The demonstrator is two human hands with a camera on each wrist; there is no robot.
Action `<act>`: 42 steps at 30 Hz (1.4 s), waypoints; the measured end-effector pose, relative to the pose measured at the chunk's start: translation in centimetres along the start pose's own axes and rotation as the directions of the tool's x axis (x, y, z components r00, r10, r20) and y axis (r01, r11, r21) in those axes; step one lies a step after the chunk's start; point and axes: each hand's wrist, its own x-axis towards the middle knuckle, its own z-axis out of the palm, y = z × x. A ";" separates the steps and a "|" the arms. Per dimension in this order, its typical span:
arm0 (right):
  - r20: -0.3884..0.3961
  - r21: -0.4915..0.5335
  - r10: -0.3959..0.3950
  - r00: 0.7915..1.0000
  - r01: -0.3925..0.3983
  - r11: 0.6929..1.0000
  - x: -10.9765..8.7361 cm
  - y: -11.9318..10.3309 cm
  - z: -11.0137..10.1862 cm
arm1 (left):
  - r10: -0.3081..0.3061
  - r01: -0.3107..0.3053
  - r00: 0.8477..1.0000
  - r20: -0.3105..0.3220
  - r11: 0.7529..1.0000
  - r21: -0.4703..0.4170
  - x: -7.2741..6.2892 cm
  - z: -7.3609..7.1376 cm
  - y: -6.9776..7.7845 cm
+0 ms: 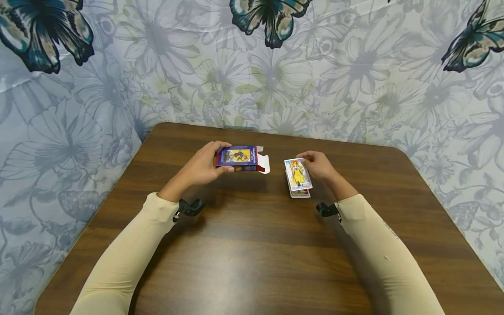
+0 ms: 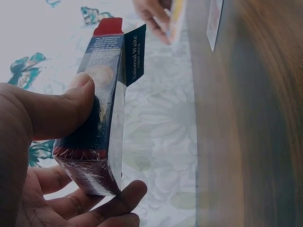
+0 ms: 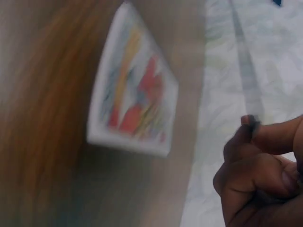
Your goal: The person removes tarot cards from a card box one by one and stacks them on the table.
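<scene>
My left hand point(image 1: 198, 164) grips a purple tarot card box point(image 1: 238, 158) by its left end, thumb along the near side and fingers behind. White flaps point(image 1: 264, 163) stick out at the box's right end, which is unsealed. Clear wrap shines on its lower end in the left wrist view. Between thumb and fingertips, my right hand point(image 1: 318, 165) pinches a tarot card point(image 1: 298, 175) with a yellow-robed figure. That card shows edge-on as a thin strip point(image 3: 245, 66) in the right wrist view. Below it, a card pile point(image 1: 301, 194) lies face up, mostly covered in the head view.
Everything is over a brown wooden table point(image 1: 252, 253), whose far edge meets a floral cloth backdrop point(image 1: 220, 83) with teal butterflies. A black strap device point(image 1: 190, 208) is on the left wrist and another point(image 1: 327, 210) on the right.
</scene>
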 end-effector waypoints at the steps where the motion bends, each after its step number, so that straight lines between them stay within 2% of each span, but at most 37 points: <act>1: 0.013 -0.032 0.005 1.000 -0.004 0.999 0.1 0.4 -0.1 | 0.000 0.000 1.000 0.000 1.000 0.000 0.0 0.0 0.0; 9: 0.038 -0.168 -0.028 0.999 0.034 0.985 0.6 2.2 0.4 | -0.012 0.012 1.000 0.014 1.000 0.003 0.0 0.0 0.1; 14: 0.018 -0.235 0.004 1.000 0.000 0.972 0.9 2.3 0.8 | -0.018 0.018 1.000 0.018 1.000 0.009 -0.1 0.0 0.1; 21: -0.015 -0.370 0.062 0.998 -0.063 0.927 0.7 1.7 1.6 | -0.020 0.020 1.000 0.023 1.000 0.011 -0.2 0.1 0.0; 30: -0.054 -0.481 0.081 0.995 -0.097 0.871 0.9 0.8 2.0 | -0.020 0.020 1.000 0.004 1.000 0.008 0.0 0.0 -0.1; 33: -0.074 -0.507 0.056 0.996 -0.086 0.858 1.0 0.6 2.2 | -0.019 0.019 1.000 -0.004 1.000 0.006 0.0 0.0 -0.1; 35: -0.098 -0.487 0.001 0.995 -0.048 0.872 0.9 0.3 2.5 | -0.020 0.020 1.000 -0.004 1.000 0.006 0.0 0.1 -0.1; 37: -0.128 -0.428 -0.084 0.988 0.021 0.904 0.7 -0.3 2.9 | -0.020 0.020 1.000 0.002 1.000 0.006 0.0 0.1 -0.1; 40: -0.179 -0.244 -0.232 0.956 0.185 0.952 0.0 -2.1 3.8 | -0.016 0.016 1.000 0.008 1.000 0.007 0.0 0.0 -0.1; 42: -0.207 -0.089 -0.297 0.932 0.284 0.955 -0.7 -3.8 4.4 | -0.014 0.014 1.000 0.008 1.000 0.007 0.0 0.0 -0.1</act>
